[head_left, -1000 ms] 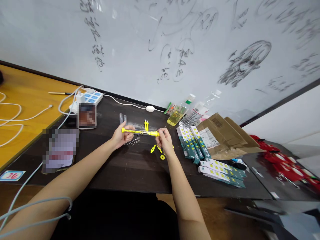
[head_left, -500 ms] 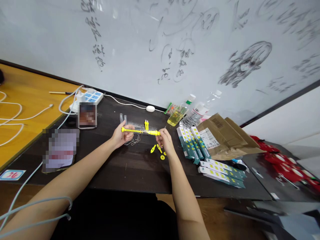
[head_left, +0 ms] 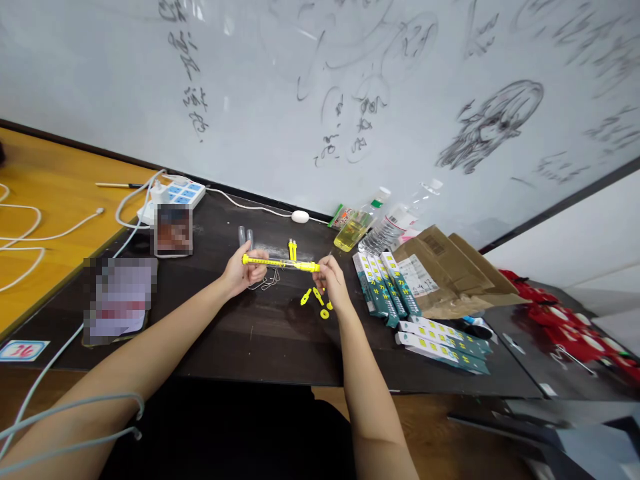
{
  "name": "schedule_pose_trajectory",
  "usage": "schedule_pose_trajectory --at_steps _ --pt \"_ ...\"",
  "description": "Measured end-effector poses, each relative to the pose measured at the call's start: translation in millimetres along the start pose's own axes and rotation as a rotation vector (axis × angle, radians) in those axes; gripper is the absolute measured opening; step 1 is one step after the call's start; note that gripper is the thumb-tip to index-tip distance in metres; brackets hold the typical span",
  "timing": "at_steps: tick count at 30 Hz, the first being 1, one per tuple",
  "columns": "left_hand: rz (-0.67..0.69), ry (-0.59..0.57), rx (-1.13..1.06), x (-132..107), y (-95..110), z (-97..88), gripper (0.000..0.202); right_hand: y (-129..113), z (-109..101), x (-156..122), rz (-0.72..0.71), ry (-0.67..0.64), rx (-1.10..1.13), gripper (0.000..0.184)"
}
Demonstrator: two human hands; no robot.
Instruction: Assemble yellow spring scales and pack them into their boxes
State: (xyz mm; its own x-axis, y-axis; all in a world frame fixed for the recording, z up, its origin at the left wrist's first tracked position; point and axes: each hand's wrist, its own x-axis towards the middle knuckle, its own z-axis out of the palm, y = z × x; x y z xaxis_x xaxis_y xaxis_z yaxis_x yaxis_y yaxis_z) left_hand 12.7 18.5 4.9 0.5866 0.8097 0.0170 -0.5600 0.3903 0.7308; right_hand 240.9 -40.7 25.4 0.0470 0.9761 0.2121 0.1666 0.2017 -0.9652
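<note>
We see a left hand [head_left: 243,272] and a right hand [head_left: 333,277] grip opposite ends of a yellow tube [head_left: 293,265]; loose yellow pieces [head_left: 305,297] lie on its near side, cartons [head_left: 400,281] to its right.

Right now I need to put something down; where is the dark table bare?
The dark table is barest between the left forearm and right forearm, in front of loose yellow parts. A smaller patch lies between the right forearm and lying boxes. Crowded: around left hand and right hand, and among bottles and carton.
</note>
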Motion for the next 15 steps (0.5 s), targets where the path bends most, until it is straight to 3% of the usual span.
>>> schedule_pose_trajectory --at_steps 6,11,15 --pt "-0.007 -0.026 0.01 0.1 -1.4 -0.2 0.058 2.3 0.6 0.5 -0.033 0.017 -0.084 0.052" --pt "0.0 -0.018 -0.003 0.7 -2.7 -2.5 0.056 0.4 -0.8 -0.6 0.0 -0.024 -0.003 0.037" --pt "0.002 -0.025 0.008 0.8 -2.9 -2.9 0.055 4.8 -0.1 -0.3 -0.041 -0.013 -0.091 0.047"
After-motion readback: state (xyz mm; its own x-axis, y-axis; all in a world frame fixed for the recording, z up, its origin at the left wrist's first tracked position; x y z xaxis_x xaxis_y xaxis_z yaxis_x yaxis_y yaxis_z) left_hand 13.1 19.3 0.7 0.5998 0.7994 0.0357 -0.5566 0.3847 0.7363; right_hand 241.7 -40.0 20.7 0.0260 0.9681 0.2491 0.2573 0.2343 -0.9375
